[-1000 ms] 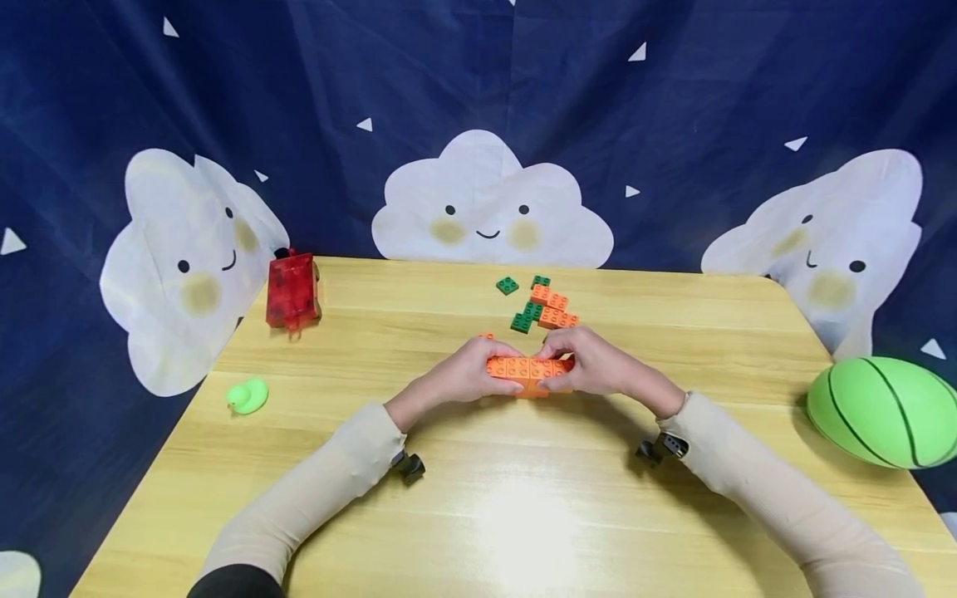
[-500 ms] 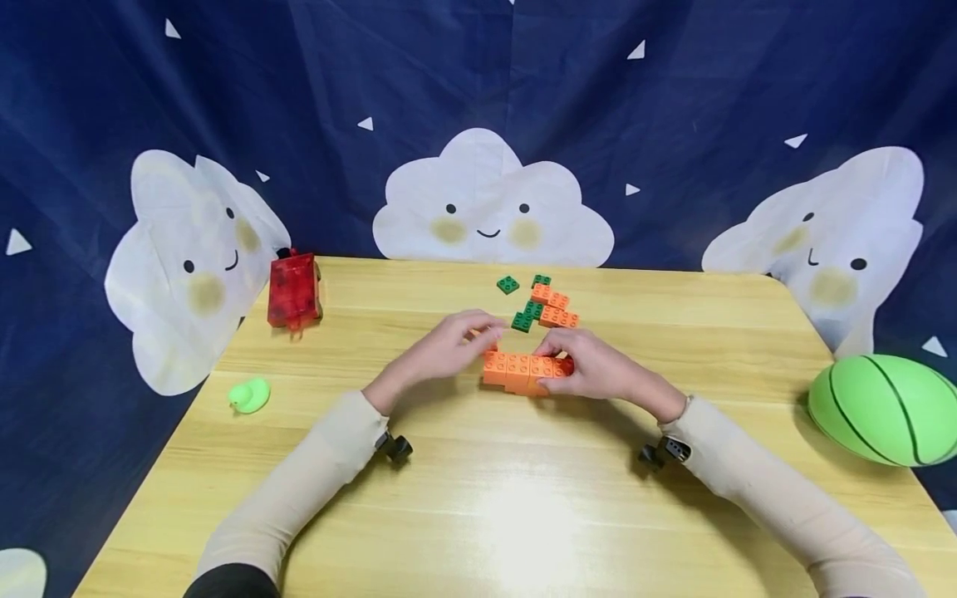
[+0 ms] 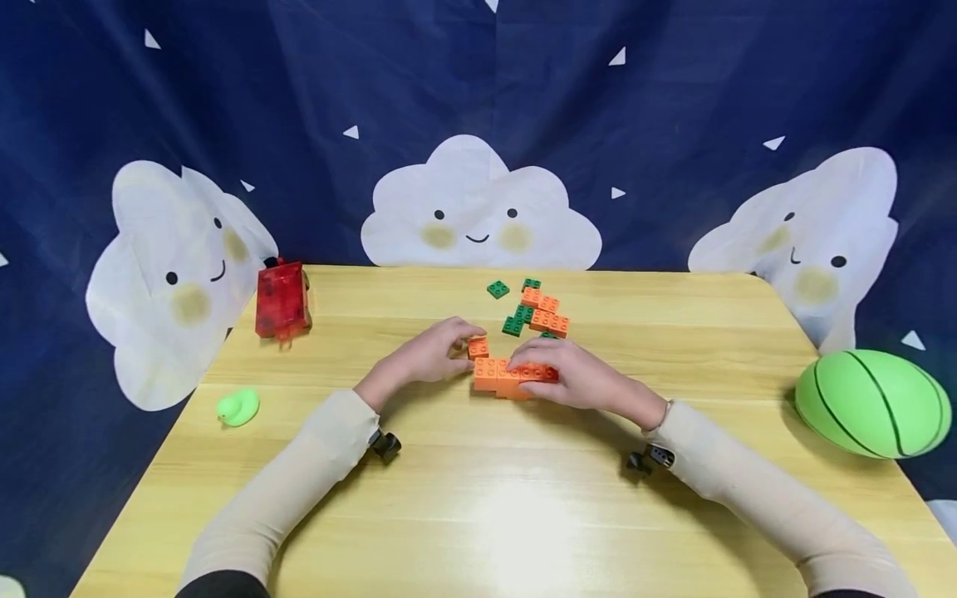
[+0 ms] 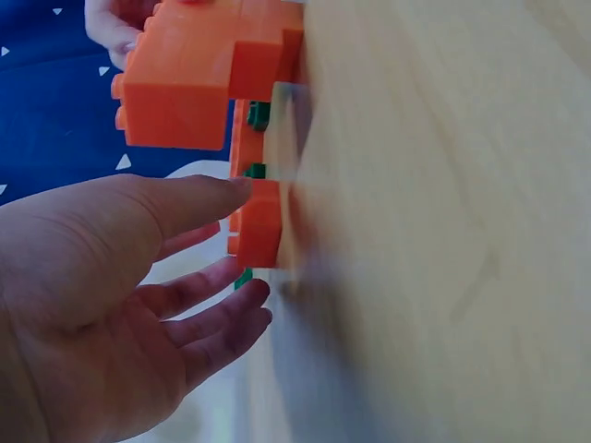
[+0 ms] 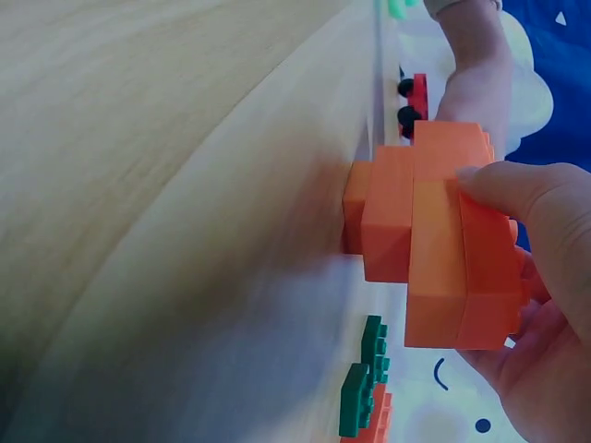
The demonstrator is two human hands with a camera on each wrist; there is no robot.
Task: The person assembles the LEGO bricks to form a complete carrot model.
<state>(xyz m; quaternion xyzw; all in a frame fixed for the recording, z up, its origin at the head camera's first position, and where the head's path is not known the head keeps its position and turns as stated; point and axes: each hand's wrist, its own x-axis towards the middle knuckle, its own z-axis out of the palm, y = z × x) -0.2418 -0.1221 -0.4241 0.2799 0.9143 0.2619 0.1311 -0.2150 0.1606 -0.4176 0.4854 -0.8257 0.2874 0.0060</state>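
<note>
An assembly of joined orange toy building bricks (image 3: 486,375) sits near the middle of the table, wider at the top than at its base. My right hand (image 3: 579,372) grips its right part, thumb on the near side and fingers over the far side; the right wrist view shows the thumb (image 5: 503,185) against the orange bricks (image 5: 434,249). Just behind the assembly's left end lies a loose orange brick (image 3: 478,347). My left hand (image 3: 429,353) is beside it, fingers spread and loosely bent. In the left wrist view the thumb overlaps this small brick (image 4: 260,226).
Behind the assembly lie several loose orange bricks (image 3: 549,321) and green bricks (image 3: 512,325), with one green brick (image 3: 498,289) apart. A red toy vehicle (image 3: 282,301) and green toy duck (image 3: 238,407) are at the left. A green ball (image 3: 873,404) stands at the right edge.
My left hand has let go of the assembly's left end and moved back to the loose orange brick. My right hand keeps its hold, its fingers now further over the top.
</note>
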